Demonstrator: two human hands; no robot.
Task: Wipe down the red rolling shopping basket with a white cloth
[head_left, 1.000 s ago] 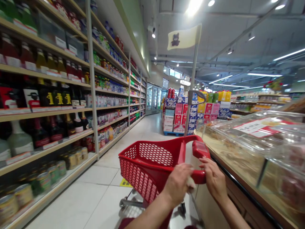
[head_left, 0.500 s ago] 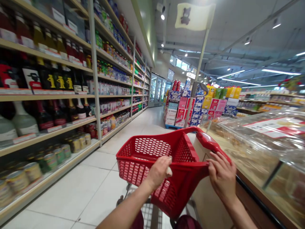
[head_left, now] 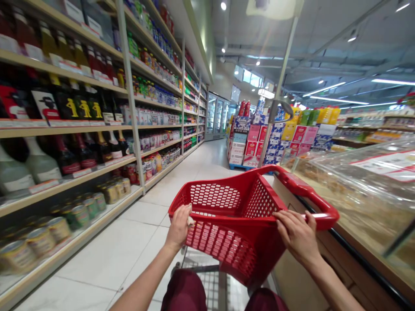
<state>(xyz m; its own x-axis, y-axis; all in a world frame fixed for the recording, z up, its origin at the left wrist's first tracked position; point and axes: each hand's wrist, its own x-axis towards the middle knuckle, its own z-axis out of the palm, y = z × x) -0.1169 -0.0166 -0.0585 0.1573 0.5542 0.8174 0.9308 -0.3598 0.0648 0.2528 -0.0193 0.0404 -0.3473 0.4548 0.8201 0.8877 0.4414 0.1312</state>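
A red plastic shopping cart stands sideways in front of me, its perforated basket tilted in view. My left hand is closed at the near left rim of the basket, with a crumpled pale cloth sticking out of its fingers. Over the near right rim, just below the push handle, lies my right hand, its fingers curled on the red plastic. The underside of both hands is hidden.
Shelves of bottles and cans line the left. On the right stands a counter with clear plastic covers. Stacked drink cartons rise beyond the cart, near a flag pole. White floor tiles run down the aisle.
My left hand has moved left along the basket rim with the cloth. My right hand has shifted from by the handle onto the rim. The cart appears turned slightly and farther right.
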